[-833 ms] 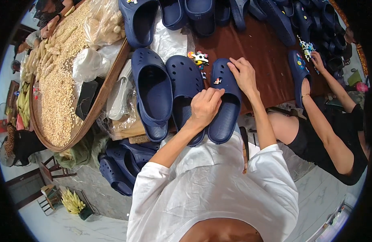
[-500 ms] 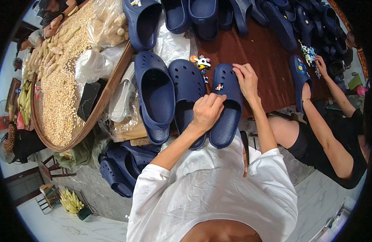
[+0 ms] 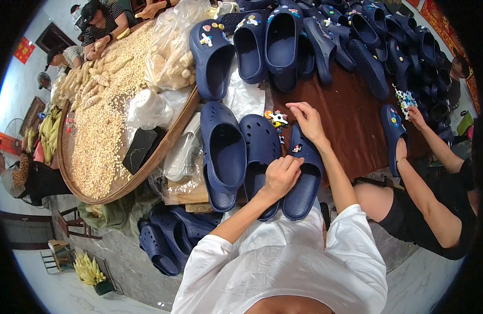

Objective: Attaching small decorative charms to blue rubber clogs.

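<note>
A navy clog [image 3: 300, 201] lies in front of me, toe pointing away, with one small white-and-red charm [image 3: 297, 148] on its upper. My left hand [image 3: 283, 178] is closed at the rim of its foot opening, the fingertips partly hidden. Above the toe, my right hand [image 3: 307, 123] is held with its fingers loosely bent and apart; nothing shows in them. Close to those fingers lies a small pile of colourful charms [image 3: 276, 119]. Directly left of the held clog rests a second navy clog [image 3: 260, 141], its upper bare, and beside that another navy clog [image 3: 223, 157].
Many navy clogs [image 3: 283, 44] line the far side of the brown table [image 3: 351, 136]. At left stands a round wooden-rimmed tray [image 3: 163, 149] of corn kernels. A co-worker's hand [image 3: 417, 118] at right holds charms beside a decorated clog [image 3: 393, 133]. More clogs [image 3: 165, 235] sit lower left.
My right hand has moved from the clog's toe edge up and left, toward the charm pile, its fingers loosening. My left hand stays at the clog. The whole view has shifted.
</note>
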### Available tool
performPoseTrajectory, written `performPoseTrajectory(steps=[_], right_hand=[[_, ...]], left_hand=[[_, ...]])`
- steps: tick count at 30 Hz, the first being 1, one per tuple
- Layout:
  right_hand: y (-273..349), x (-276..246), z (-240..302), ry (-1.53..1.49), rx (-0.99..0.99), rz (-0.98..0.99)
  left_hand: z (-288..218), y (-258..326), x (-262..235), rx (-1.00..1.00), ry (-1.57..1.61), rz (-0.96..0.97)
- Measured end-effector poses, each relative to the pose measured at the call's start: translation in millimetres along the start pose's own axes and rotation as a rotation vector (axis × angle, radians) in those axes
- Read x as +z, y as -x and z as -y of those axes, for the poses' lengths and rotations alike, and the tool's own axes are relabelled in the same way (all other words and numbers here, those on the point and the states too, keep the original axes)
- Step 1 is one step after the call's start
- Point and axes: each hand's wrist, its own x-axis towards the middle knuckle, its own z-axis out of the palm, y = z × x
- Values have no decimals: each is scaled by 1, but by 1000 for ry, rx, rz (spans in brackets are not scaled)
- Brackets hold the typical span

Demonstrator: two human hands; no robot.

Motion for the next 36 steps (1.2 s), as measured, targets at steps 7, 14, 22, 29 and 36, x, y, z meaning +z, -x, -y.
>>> performPoseTrajectory(steps=[7, 14, 22, 29, 36], right_hand=[[93, -36, 31, -19, -4, -112], [185, -22, 38, 296, 15, -166], [191, -13, 20, 236, 68, -313], [148, -42, -7, 266, -6, -353], [99, -51, -41, 244, 25, -408]], left_hand=[[-1, -6, -5, -17, -9, 17], [-3, -9, -10, -51, 47, 55], [-19, -18, -70, -45, 83, 28], [-16, -12, -134, -155, -130, -128], [-26, -19, -146, -231, -136, -82]])
